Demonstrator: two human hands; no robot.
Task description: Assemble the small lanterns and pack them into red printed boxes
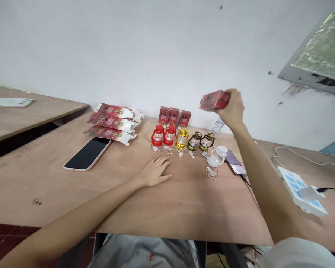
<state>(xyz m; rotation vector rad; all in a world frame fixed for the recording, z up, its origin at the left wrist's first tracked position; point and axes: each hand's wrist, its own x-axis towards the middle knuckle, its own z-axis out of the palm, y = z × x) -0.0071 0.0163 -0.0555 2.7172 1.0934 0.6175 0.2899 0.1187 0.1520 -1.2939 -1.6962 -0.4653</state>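
Observation:
My right hand (pixel 233 109) is raised above the back of the table, closed around a small red printed box (pixel 213 100) that is tilted on its side. Flat on the wood lies my left hand (pixel 156 171), fingers spread, with nothing in it. Just beyond its fingertips stands a row of miniature lanterns: two red lanterns (pixel 158 136), a gold lantern (pixel 182 139), two dark bronze lanterns (pixel 194 141) and a white lantern (pixel 217 156) nearer the right. Small metal wire pieces with white tags (pixel 212 172) lie in front of them. Three upright red boxes (pixel 172 117) stand behind.
Flattened red cartons (pixel 108 122) lie stacked at the left, beside a phone with a pink edge (pixel 88 153). Another phone (pixel 235 163) with a cable lies right of the lanterns. A white power strip (pixel 301 190) holds a plug at the far right. A wall bounds the table's back.

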